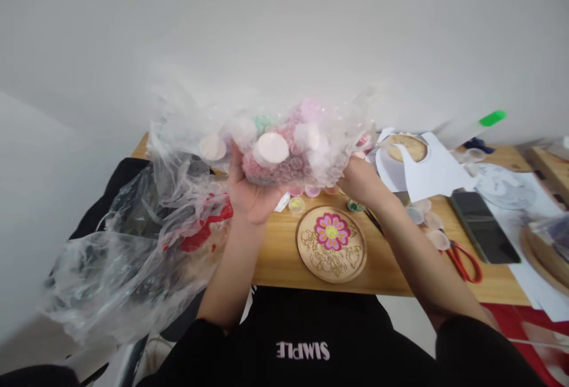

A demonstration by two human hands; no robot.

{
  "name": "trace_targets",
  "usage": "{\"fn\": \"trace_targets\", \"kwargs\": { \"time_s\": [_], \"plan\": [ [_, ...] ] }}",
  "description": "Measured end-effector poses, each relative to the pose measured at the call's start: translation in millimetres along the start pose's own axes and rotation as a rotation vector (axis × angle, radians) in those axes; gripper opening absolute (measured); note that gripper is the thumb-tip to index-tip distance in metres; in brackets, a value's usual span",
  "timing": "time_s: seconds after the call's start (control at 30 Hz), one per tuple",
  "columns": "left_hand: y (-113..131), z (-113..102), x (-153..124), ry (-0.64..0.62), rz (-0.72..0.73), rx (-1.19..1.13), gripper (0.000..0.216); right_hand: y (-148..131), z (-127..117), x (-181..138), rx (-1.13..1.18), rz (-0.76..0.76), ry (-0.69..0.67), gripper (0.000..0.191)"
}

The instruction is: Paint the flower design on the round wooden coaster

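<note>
I hold up a clear plastic bag stuffed with small round paint pots in pink, white and green, above the wooden table. My left hand cups the bag from below, fingers closed on it. My right hand grips the bag's right end. Under the bag lies a round wooden disc with a carved flower, its middle bloom painted pink and yellow. A few small open pots stand just beyond the disc.
Loose clear plastic sheeting hangs over the table's left end with something red inside. To the right lie white paper, another wooden disc, a black phone, red-handled scissors and clear lids. A white wall stands behind.
</note>
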State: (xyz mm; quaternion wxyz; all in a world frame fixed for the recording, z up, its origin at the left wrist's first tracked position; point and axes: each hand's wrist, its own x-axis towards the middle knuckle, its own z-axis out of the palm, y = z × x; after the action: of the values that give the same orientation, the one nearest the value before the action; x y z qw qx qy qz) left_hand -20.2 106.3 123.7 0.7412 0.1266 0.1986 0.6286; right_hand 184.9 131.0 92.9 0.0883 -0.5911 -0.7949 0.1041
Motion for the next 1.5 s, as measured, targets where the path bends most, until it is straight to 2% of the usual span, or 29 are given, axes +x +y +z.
{"fn": "trace_targets", "kwargs": {
  "time_s": [0.1,0.27,0.37,0.5,0.57,0.6,0.7,0.77,0.83,0.9,1.0,1.1,1.2,1.27,1.37,1.5],
  "plan": [
    [-2,-1,1,0.004,-0.011,0.001,0.053,3,12,7,0.022,-0.041,-0.024,0.035],
    [-6,-1,4,0.05,-0.028,-0.04,0.048,-4,20,12,0.016,-0.062,-0.051,0.027],
    [-8,0,5,0.034,-0.053,-0.044,0.051,-11,13,9,0.003,-0.044,-0.025,0.025],
    [-10,-5,8,-0.123,-0.074,-0.002,0.045,-19,-14,-8,0.014,-0.017,0.03,0.017],
    [-12,-8,9,-0.154,-0.08,0.007,0.042,-22,-29,-25,0.088,0.013,0.104,0.015],
    [-12,-9,9,-0.152,-0.081,0.01,0.041,-24,-36,-34,0.148,0.032,0.188,0.015],
    [-16,-8,9,-0.131,-0.083,0.021,0.04,-31,-51,-59,0.318,0.021,0.551,0.014],
    [-20,-4,7,-0.126,-0.092,0.021,0.039,-35,-55,-68,0.361,-0.058,0.714,0.016],
    [-25,0,5,-0.125,-0.1,0.021,0.037,-39,-55,-71,0.367,-0.122,0.768,0.017],
    [-29,5,2,-0.119,-0.104,0.03,0.034,-40,-54,-69,0.396,-0.142,0.755,0.019],
    [-34,12,-4,-0.087,-0.113,0.049,0.033,-41,-48,-65,0.566,-0.176,0.708,0.025],
    [-37,19,-9,-0.048,-0.115,0.078,0.035,-42,-44,-64,0.741,-0.292,0.782,0.032],
    [-41,24,-14,-0.04,-0.116,0.116,0.032,-44,-44,-65,0.812,-0.36,0.863,0.031],
    [-43,27,-17,-0.054,-0.121,0.142,0.031,-47,-44,-65,0.875,-0.323,0.903,0.026],
    [-47,31,-20,-0.085,-0.121,0.202,0.029,-52,-42,-65,1.015,-0.158,1.002,0.017],
    [-51,34,-23,-0.086,-0.113,0.26,0.032,-59,-35,-64,1.205,0.085,1.023,0.025]
  ]
}}
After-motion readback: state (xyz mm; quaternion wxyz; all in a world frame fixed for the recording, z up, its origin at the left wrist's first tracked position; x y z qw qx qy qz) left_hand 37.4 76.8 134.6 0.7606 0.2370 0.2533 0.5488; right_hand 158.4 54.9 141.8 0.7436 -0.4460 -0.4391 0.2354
